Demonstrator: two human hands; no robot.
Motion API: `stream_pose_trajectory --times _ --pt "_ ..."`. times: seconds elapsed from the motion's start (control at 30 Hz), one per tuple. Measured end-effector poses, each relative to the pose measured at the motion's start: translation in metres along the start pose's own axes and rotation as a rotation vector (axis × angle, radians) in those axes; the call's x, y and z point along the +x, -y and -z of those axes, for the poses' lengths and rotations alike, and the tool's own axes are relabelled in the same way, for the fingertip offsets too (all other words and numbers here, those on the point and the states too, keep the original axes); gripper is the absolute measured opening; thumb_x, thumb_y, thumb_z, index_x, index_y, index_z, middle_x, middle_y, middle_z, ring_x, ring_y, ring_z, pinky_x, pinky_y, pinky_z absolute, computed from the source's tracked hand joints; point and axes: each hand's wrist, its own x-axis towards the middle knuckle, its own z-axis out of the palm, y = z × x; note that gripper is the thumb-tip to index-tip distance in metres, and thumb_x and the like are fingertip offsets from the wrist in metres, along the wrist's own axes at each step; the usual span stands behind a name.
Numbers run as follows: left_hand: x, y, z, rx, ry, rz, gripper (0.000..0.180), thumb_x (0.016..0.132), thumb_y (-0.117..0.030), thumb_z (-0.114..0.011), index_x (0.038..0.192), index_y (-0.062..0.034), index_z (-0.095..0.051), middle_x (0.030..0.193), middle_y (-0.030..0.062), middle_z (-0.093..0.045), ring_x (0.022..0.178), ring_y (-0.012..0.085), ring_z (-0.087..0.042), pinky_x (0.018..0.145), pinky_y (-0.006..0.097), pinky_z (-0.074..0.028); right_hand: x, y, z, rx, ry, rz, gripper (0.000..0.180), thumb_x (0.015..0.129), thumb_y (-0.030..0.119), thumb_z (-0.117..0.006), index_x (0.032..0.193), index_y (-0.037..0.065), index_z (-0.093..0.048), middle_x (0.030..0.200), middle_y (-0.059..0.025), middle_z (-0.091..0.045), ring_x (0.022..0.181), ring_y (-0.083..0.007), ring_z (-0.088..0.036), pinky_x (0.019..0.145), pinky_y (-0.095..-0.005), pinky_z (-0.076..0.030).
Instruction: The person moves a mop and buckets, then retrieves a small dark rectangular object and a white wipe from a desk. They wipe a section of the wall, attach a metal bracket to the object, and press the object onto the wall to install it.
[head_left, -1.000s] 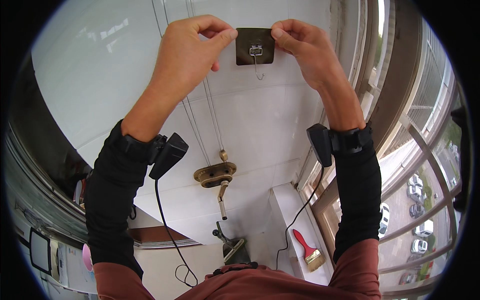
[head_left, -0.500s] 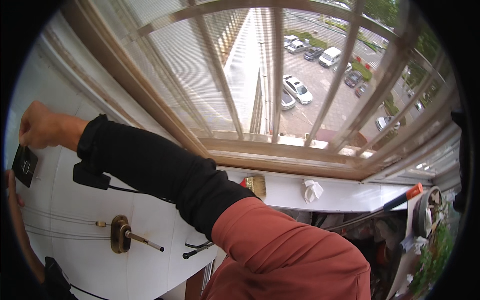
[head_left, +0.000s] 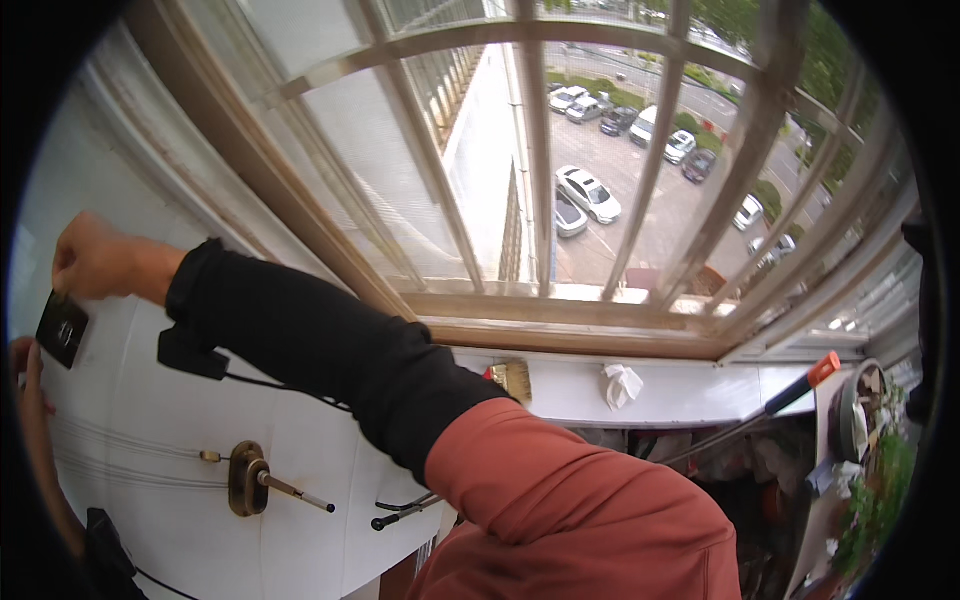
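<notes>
At the far left, a black square plate (head_left: 62,330) with a pale hook-like shape on it is by the white tiled wall. My right hand (head_left: 98,258) is closed at its upper corner, thumb and fingertips pinched together, slightly blurred. My left hand (head_left: 28,372) is at the picture's rim beside the plate's lower left corner. Its visible fingers are stretched upward; the rest is cut off. Whether they touch the plate I cannot tell. My right arm in a black sleeve (head_left: 300,318) reaches across the view, with a small dark box (head_left: 192,353) and cable at the wrist.
Below the plate, a brass crank (head_left: 247,480) with thin wires is fixed to the wall. A barred window (head_left: 590,335) overlooks parked cars. On the white sill lie a paintbrush (head_left: 514,380) and crumpled tissue (head_left: 622,386). An orange-ended handle (head_left: 800,388) and potted plants (head_left: 875,500) are at the right.
The view has shifted slightly. My right hand and the black plate appear a little farther right, the hand still at the plate's upper corner. My left hand stays beside the plate.
</notes>
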Motion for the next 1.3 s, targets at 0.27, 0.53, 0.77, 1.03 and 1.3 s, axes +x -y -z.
stream_pose_trajectory --times 0.27,0.53,0.77,1.03,1.3 --pt "0.004 0.005 -0.003 -0.020 -0.131 -0.128 0.022 0.099 -0.023 -0.068 0.099 -0.0005 -0.069 0.086 0.0052 -0.067 0.054 0.0119 -0.058 0.052 0.027 -0.048 0.008 0.016 0.021 -0.039 0.185 -0.025 0.021 0.097 0.022 -0.074 0.102 0.002 -0.073 0.085 -0.0006 -0.066 0.077 -0.0091 -0.058 0.068 -0.0255 -0.048" --pt "0.001 -0.018 -0.004 0.099 -0.132 0.113 0.020 0.097 -0.019 -0.068 0.100 0.0008 -0.069 0.085 0.0081 -0.070 0.053 0.0129 -0.061 0.053 0.029 -0.050 0.003 0.040 0.017 -0.066 0.200 -0.146 0.017 0.100 0.018 -0.070 0.100 0.001 -0.072 0.082 0.0040 -0.063 0.078 -0.0062 -0.053 0.072 -0.0223 -0.043" --pt "0.000 -0.015 -0.010 0.117 -0.157 0.142 0.018 0.098 -0.017 -0.066 0.098 0.0009 -0.069 0.080 0.0082 -0.068 0.050 0.0142 -0.060 0.053 0.031 -0.049 0.008 0.043 0.015 -0.118 0.203 -0.139 0.016 0.099 0.016 -0.070 0.100 0.000 -0.073 0.085 0.0028 -0.068 0.076 -0.0050 -0.054 0.068 -0.0214 -0.042" --pt "-0.003 -0.013 -0.011 0.291 -0.220 0.112 0.017 0.091 -0.017 -0.068 0.094 -0.0005 -0.073 0.079 0.0117 -0.072 0.067 0.0251 -0.068 0.065 0.036 -0.053 0.009 0.037 0.005 -0.238 0.146 -0.037 0.014 0.094 0.015 -0.074 0.098 0.001 -0.076 0.081 0.0014 -0.069 0.074 -0.0055 -0.056 0.066 -0.0236 -0.044" --pt "0.000 -0.025 -0.020 0.415 -0.206 0.177 0.016 0.090 -0.017 -0.068 0.091 -0.0031 -0.076 0.078 0.0122 -0.073 0.073 0.0305 -0.070 0.070 0.040 -0.056 0.009 0.031 0.009 -0.270 0.104 0.044 0.014 0.093 0.015 -0.076 0.099 0.002 -0.077 0.078 0.0034 -0.067 0.073 -0.0047 -0.054 0.064 -0.0241 -0.043"
